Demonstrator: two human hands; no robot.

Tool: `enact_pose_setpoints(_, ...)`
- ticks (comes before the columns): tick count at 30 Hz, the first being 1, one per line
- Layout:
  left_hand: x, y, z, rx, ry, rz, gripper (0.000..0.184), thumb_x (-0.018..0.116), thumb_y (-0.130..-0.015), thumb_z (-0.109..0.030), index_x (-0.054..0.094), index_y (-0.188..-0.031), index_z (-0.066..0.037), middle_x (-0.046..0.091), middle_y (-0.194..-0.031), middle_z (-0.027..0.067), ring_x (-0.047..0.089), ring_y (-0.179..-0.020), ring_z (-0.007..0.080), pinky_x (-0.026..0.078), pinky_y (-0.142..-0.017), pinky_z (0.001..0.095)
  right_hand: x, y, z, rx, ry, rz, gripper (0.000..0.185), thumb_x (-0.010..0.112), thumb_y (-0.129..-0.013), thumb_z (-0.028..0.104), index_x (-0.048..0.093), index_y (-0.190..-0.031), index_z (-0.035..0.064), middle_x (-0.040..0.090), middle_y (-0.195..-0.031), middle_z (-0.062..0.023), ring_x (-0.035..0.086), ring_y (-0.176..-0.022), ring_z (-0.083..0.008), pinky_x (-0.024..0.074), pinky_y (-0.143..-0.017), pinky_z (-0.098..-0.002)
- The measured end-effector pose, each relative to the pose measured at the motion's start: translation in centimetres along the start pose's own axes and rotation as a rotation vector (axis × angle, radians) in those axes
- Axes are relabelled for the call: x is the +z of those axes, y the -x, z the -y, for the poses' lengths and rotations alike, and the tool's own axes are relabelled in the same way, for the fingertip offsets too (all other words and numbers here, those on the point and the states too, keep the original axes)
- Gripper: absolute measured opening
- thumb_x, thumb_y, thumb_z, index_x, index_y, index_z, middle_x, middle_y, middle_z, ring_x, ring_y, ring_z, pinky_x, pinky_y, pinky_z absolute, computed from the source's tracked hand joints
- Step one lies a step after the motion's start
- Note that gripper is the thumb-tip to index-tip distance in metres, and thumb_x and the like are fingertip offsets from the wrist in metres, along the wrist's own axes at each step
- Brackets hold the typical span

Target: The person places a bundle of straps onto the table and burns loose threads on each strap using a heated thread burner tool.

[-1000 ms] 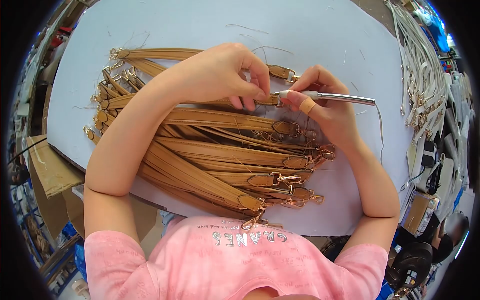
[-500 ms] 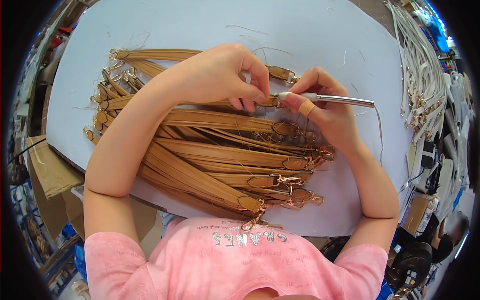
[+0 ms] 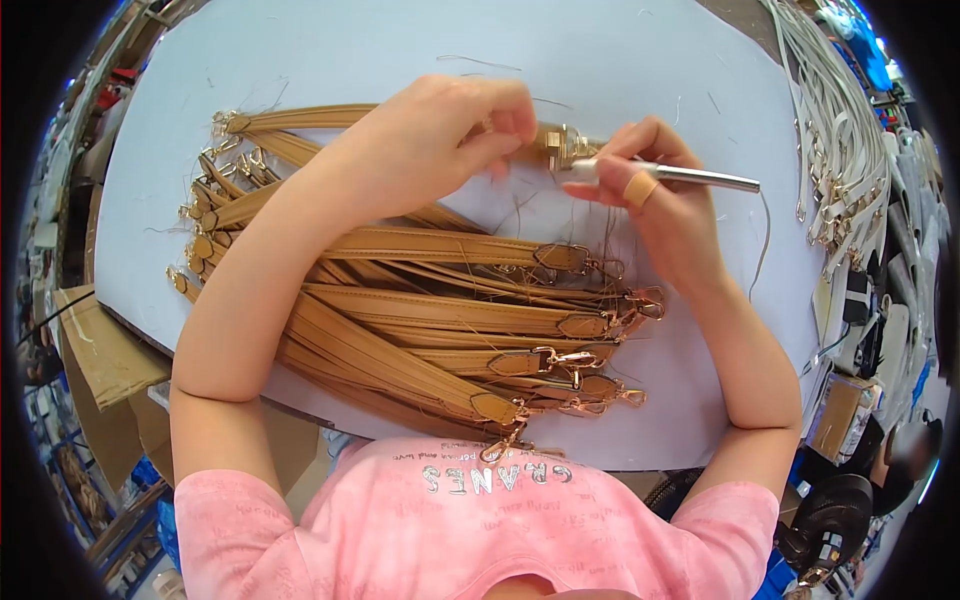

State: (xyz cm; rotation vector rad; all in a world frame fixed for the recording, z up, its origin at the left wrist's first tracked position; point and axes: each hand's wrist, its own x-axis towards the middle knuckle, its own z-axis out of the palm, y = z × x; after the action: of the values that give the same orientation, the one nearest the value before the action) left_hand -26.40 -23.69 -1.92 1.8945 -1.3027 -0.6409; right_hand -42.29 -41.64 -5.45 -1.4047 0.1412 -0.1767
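Note:
My left hand [image 3: 455, 125] is closed on a tan leather strap [image 3: 541, 150], lifted near its right end and blurred by motion. A gold metal clasp [image 3: 556, 146] shows at that end. My right hand [image 3: 665, 190] grips a slim silver pen-like tool [image 3: 710, 178] with a pale front end and a thin cord at its back. The tool's front is close to the clasp; whether they touch I cannot tell. A tan bandage [image 3: 641, 188] wraps one right finger. Below both hands lies a pile of tan straps [image 3: 450, 310] with gold hooks and loose threads.
A white table [image 3: 330, 60] carries the straps and scattered thread ends. Pale straps with gold hooks [image 3: 845, 160] hang over its right edge. At the lower left stands an open cardboard box [image 3: 110, 345]. Shelves and clutter line both sides.
My left hand has moved slightly up and left, raising the strap end off the pile. The clasp is higher, and my right hand with the tool has shifted a little right.

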Motion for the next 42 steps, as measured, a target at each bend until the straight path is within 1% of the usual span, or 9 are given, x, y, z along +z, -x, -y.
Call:
enact_pose_setpoints(5, 2.7, 0.9, -1.0, 0.388, -0.195, 0.023, 0.013, 0.067, -0.089, -0.013, 0.062, -0.091, -0.001, 0.064, -0.080, 0.0073, 0.063, -0.073, 0.0124, 0.050, -0.065, 0.0277, -1.2, 0.0, 0.9, -0.086, -0.186, -0.067, 0.008, 0.054, -0.095, 0.006, 0.053, -0.088, 0.0026, 0.053, -0.086, -0.0049, 0.053, -0.071, -0.0066, 0.0600, -0.082, -0.0335)
enact_pose_setpoints(9, 1.9, 0.9, -1.7, 0.448, -0.604, 0.059, 0.013, 0.068, -0.088, -0.012, 0.066, -0.094, -0.001, 0.065, -0.080, 0.0055, 0.061, -0.068, 0.0136, 0.050, -0.063, 0.0282, -1.4, 0.3, 2.2, -0.132, -0.169, -0.061, 0.009, 0.053, -0.096, 0.007, 0.052, -0.088, 0.0028, 0.052, -0.087, -0.0055, 0.052, -0.070, -0.0060, 0.0612, -0.080, -0.0332)
enact_pose_setpoints(12, -0.1, 0.3, -1.6, -0.165, -0.093, 0.185, 0.016, 0.068, -0.085, -0.016, 0.072, -0.095, -0.004, 0.062, -0.075, 0.0062, 0.064, -0.071, 0.0204, 0.052, -0.066, 0.0339, -1.5, 0.4, 2.1, -0.138, -0.191, -0.048, 0.008, 0.055, -0.095, 0.007, 0.054, -0.088, 0.0025, 0.054, -0.084, -0.0050, 0.054, -0.070, -0.0062, 0.0612, -0.079, -0.0350)
enact_pose_setpoints(15, 0.0, -0.2, -0.3, -0.181, -0.056, 0.179, 0.016, 0.069, -0.084, -0.010, 0.072, -0.099, -0.003, 0.058, -0.075, 0.0041, 0.062, -0.067, 0.0165, 0.049, -0.062, 0.0308, -1.3, 0.3, 1.9, -0.117, -0.236, -0.028, 0.007, 0.061, -0.092, 0.006, 0.056, -0.088, 0.0020, 0.059, -0.079, -0.0037, 0.057, -0.071, -0.0069, 0.0608, -0.080, -0.0401)
enact_pose_setpoints(17, 0.4, -0.1, 0.1, -0.189, -0.037, 0.183, 0.018, 0.070, -0.083, -0.007, 0.073, -0.101, -0.003, 0.056, -0.074, 0.0031, 0.061, -0.065, 0.0145, 0.048, -0.060, 0.0293, -0.9, 0.4, 1.7, -0.095, -0.175, -0.021, 0.009, 0.057, -0.094, 0.007, 0.054, -0.087, 0.0027, 0.054, -0.083, -0.0047, 0.054, -0.071, -0.0061, 0.0612, -0.079, -0.0345)
enact_pose_setpoints(20, 1.2, 0.0, 0.4, 0.125, -0.265, 0.008, 0.017, 0.070, -0.083, -0.003, 0.073, -0.100, -0.003, 0.057, -0.077, 0.0027, 0.060, -0.064, 0.0124, 0.048, -0.059, 0.0284, -0.6, 0.5, 1.2, -0.049, -0.117, -0.022, 0.009, 0.056, -0.094, 0.008, 0.053, -0.087, 0.0029, 0.052, -0.085, -0.0049, 0.052, -0.071, -0.0058, 0.0610, -0.080, -0.0324)
enact_pose_setpoints(28, 1.8, -0.7, 1.2, 0.077, 0.005, 0.076, 0.011, 0.070, -0.085, -0.005, 0.073, -0.096, -0.005, 0.058, -0.081, -0.0005, 0.060, -0.064, 0.0082, 0.047, -0.055, 0.0223, -0.5, -0.5, 0.1, 0.054, -0.107, -0.035, 0.009, 0.060, -0.092, 0.006, 0.053, -0.088, 0.0016, 0.052, -0.083, -0.0026, 0.052, -0.070, -0.0069, 0.0581, -0.086, -0.0355)
enact_pose_setpoints(31, 1.4, -0.9, 1.2, -0.027, 0.113, 0.103, 0.011, 0.067, -0.085, -0.007, 0.072, -0.095, -0.005, 0.061, -0.081, 0.0023, 0.062, -0.064, 0.0104, 0.050, -0.056, 0.0253, -0.5, -0.6, -0.1, 0.079, -0.103, -0.029, 0.009, 0.061, -0.091, 0.005, 0.054, -0.088, 0.0013, 0.052, -0.080, -0.0020, 0.053, -0.071, -0.0074, 0.0575, -0.087, -0.0354)
enact_pose_setpoints(42, 1.0, -1.1, 1.2, -0.124, 0.171, 0.166, 0.013, 0.057, -0.095, -0.015, 0.063, -0.099, -0.005, 0.063, -0.081, 0.0028, 0.063, -0.066, 0.0087, 0.050, -0.056, 0.0237, 0.3, -0.5, -0.4, 0.034, 0.155, -0.033, 0.014, 0.068, -0.088, 0.008, 0.057, -0.088, 0.0004, 0.064, -0.080, -0.0048, 0.059, -0.074, -0.0080, 0.0515, -0.070, -0.0234)
